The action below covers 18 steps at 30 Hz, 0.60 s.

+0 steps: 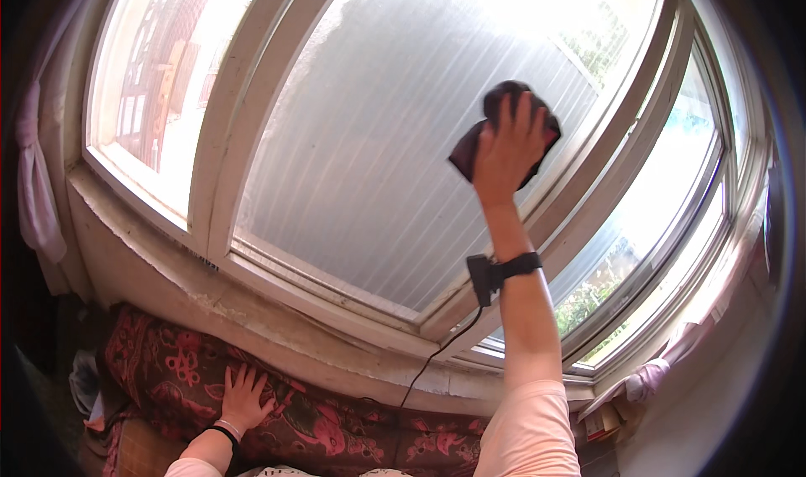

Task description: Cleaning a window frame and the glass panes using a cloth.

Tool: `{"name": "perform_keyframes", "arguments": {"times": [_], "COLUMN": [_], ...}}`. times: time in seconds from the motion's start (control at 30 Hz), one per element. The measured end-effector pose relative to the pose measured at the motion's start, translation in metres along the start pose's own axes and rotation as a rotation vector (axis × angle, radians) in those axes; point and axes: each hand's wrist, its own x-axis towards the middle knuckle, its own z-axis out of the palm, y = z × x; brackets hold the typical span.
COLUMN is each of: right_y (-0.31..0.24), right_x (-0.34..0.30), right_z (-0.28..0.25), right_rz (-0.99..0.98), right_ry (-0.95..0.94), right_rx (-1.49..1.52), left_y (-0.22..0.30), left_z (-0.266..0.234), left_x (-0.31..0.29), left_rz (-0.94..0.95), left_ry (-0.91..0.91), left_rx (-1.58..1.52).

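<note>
My right hand [510, 154] presses a dark cloth [467, 151] against the right part of a large window pane [361, 166]. Its fingers lie spread over the bunched cloth, which sticks out on both sides of the hand. A black strap with a small dark box [483, 280] sits on my right forearm, and a thin cable hangs from it. Low on the left, my left hand [245, 400] rests with fingers spread on the dark red, flower-patterned cover [327, 431] of a padded seat. Nothing is held in that hand.
Pale wooden frames [252, 124] divide the window. A worn sill [193, 288] runs beneath it. Light curtains [38, 183] are tied at the left, with another tied curtain [646, 380] at the right. More window panes [663, 200] curve off to the right.
</note>
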Motion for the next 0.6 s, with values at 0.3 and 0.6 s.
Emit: {"name": "perform_keyframes", "arguments": {"times": [0.3,0.6], "right_y": [-0.091,-0.027], "right_x": [-0.045,0.062], "right_z": [-0.018,-0.002], "right_rz": [-0.619,-0.681], "right_ry": [-0.294,-0.225], "right_rx": [0.259,0.063], "left_y": [-0.001,0.000], "left_z": [0.001,-0.003], "left_x": [0.001,-0.003], "left_rz": [-0.004,-0.029], "left_ry": [0.015,0.024], "left_rx": [-0.004,-0.025]}}
